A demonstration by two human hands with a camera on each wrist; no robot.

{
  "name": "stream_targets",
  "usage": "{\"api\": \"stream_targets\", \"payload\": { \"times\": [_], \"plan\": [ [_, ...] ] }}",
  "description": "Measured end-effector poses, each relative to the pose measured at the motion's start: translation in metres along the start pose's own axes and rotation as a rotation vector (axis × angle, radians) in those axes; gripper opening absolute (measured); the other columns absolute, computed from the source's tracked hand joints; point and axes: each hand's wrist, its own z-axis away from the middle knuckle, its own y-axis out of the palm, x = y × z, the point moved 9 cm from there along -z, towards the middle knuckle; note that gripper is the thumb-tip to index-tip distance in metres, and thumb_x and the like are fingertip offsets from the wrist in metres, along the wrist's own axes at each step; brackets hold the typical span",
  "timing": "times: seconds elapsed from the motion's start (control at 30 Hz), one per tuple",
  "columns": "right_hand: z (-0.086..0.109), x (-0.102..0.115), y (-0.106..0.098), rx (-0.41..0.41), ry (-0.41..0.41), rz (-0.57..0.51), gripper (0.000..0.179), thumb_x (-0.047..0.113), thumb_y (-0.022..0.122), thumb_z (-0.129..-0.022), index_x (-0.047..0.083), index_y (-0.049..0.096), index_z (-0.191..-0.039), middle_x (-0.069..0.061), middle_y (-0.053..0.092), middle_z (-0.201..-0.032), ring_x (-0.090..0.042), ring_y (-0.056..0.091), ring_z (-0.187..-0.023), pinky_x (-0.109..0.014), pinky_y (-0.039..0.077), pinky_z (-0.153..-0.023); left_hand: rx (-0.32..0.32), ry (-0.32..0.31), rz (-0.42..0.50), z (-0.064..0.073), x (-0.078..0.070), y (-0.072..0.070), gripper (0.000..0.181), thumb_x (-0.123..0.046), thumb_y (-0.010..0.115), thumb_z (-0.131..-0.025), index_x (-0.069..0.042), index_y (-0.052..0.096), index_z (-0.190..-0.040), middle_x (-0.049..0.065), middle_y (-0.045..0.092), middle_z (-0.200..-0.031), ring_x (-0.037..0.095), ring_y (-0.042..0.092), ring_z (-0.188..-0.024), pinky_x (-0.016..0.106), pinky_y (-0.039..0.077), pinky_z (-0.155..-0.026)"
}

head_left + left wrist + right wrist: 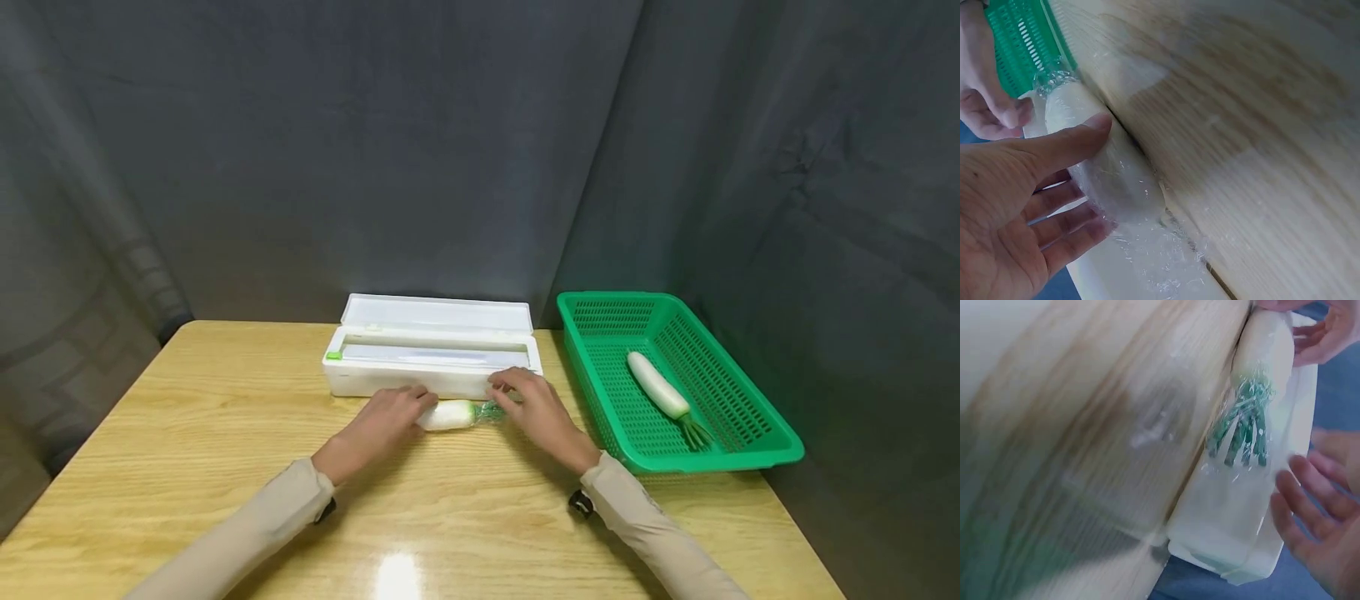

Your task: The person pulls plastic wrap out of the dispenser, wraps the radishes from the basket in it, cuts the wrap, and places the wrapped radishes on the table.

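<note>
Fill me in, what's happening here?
A person's left hand holds a radish covered in clear film on the table, in front of the open white box. The right hand is near its leafy end, fingers loose. Another radish lies in the green basket.

The left grip holds a white radish in crinkly clear wrap. A white box is on one side, the wooden counter on the other. The right grip is near the radish's far end, a green basket behind.
</note>
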Motion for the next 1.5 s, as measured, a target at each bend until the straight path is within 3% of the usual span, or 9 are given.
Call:
{"api": "stream_targets", "payload": {
  "times": [0.17, 0.33, 0.5, 0.63, 0.77, 0.97, 1.17, 1.37, 1.5],
  "plan": [
    [0.000, 0.000, -0.022, -0.238, -0.058, 0.071, 0.016, 0.007, 0.083, -0.090, 0.000, 0.076, -0.102, -0.010, 0.072, -0.094, -0.026, 0.068, -0.087, -0.041, 0.059, -0.075, 0.000, -0.012, 0.035, 0.000, 0.001, 0.000, 0.043, -0.012, 0.094, -0.075, -0.004, 0.070, -0.110, 0.010, 0.072, -0.103, 0.024, 0.071, -0.088, 0.035, 0.059, -0.065],
    [0.004, -0.007, -0.030, -0.331, -0.024, 0.161, 0.031, 0.012, 0.088, -0.084, -0.001, 0.074, -0.107, -0.015, 0.066, -0.103, -0.032, 0.063, -0.096, -0.047, 0.055, -0.081, 0.012, -0.031, 0.058, 0.000, 0.003, 0.001, 0.043, -0.013, 0.093, -0.077, -0.004, 0.071, -0.113, 0.010, 0.072, -0.106, 0.024, 0.071, -0.091, 0.035, 0.059, -0.064],
    [0.005, -0.019, -0.028, -0.297, 0.108, 0.156, 0.045, 0.020, 0.088, -0.085, -0.003, 0.071, -0.120, -0.020, 0.062, -0.120, -0.037, 0.058, -0.105, -0.051, 0.053, -0.082, 0.007, -0.034, 0.051, 0.001, 0.003, 0.000, 0.042, -0.012, 0.094, -0.077, -0.005, 0.072, -0.111, 0.009, 0.072, -0.104, 0.023, 0.071, -0.089, 0.034, 0.057, -0.060],
    [0.004, -0.028, -0.024, -0.242, 0.192, 0.146, 0.060, 0.025, 0.086, -0.088, -0.010, 0.065, -0.132, -0.028, 0.059, -0.135, -0.044, 0.058, -0.120, -0.057, 0.054, -0.095, 0.005, -0.039, 0.058, 0.003, 0.003, 0.000, 0.041, -0.012, 0.095, -0.075, -0.005, 0.072, -0.109, 0.008, 0.072, -0.101, 0.022, 0.071, -0.086, 0.031, 0.055, -0.057],
    [0.003, -0.033, -0.023, -0.222, 0.215, 0.159, 0.070, 0.025, 0.085, -0.088, -0.019, 0.058, -0.135, -0.038, 0.054, -0.141, -0.051, 0.055, -0.131, -0.060, 0.051, -0.105, -0.004, -0.045, 0.083, 0.006, 0.003, -0.003, 0.041, -0.013, 0.095, -0.075, -0.004, 0.071, -0.107, 0.008, 0.072, -0.100, 0.021, 0.071, -0.085, 0.030, 0.053, -0.056],
    [0.006, -0.038, -0.021, -0.204, 0.252, 0.117, 0.077, 0.024, 0.084, -0.090, -0.025, 0.050, -0.138, -0.043, 0.051, -0.143, -0.054, 0.052, -0.135, -0.057, 0.051, -0.104, -0.005, -0.092, 0.137, 0.015, 0.008, -0.011, 0.041, -0.016, 0.092, -0.081, -0.003, 0.072, -0.114, 0.007, 0.072, -0.104, 0.020, 0.071, -0.087, 0.032, 0.055, -0.061],
    [0.006, -0.040, -0.019, -0.205, 0.271, 0.094, 0.077, 0.025, 0.084, -0.090, -0.024, 0.050, -0.138, -0.042, 0.050, -0.144, -0.054, 0.052, -0.135, -0.056, 0.052, -0.104, -0.042, -0.164, 0.218, 0.028, 0.022, -0.033, 0.042, -0.018, 0.090, -0.083, -0.005, 0.073, -0.119, 0.005, 0.073, -0.109, 0.016, 0.068, -0.079, 0.028, 0.050, -0.058],
    [0.007, -0.039, -0.021, -0.221, 0.264, 0.078, 0.076, 0.025, 0.085, -0.089, -0.023, 0.052, -0.138, -0.041, 0.055, -0.138, -0.053, 0.056, -0.131, -0.058, 0.054, -0.101, -0.118, -0.223, 0.214, 0.039, 0.044, -0.064, 0.044, -0.020, 0.091, -0.082, -0.005, 0.074, -0.121, 0.004, 0.072, -0.101, 0.009, 0.056, -0.069, 0.026, 0.045, -0.053],
    [0.008, -0.040, -0.022, -0.228, 0.276, 0.077, 0.075, 0.024, 0.086, -0.088, -0.022, 0.053, -0.138, -0.039, 0.058, -0.134, -0.052, 0.059, -0.127, -0.058, 0.055, -0.099, -0.159, -0.290, 0.216, 0.048, 0.063, -0.082, 0.044, -0.021, 0.090, -0.084, -0.004, 0.074, -0.120, 0.006, 0.074, -0.099, 0.010, 0.059, -0.068, 0.027, 0.046, -0.052]
  ]
}}
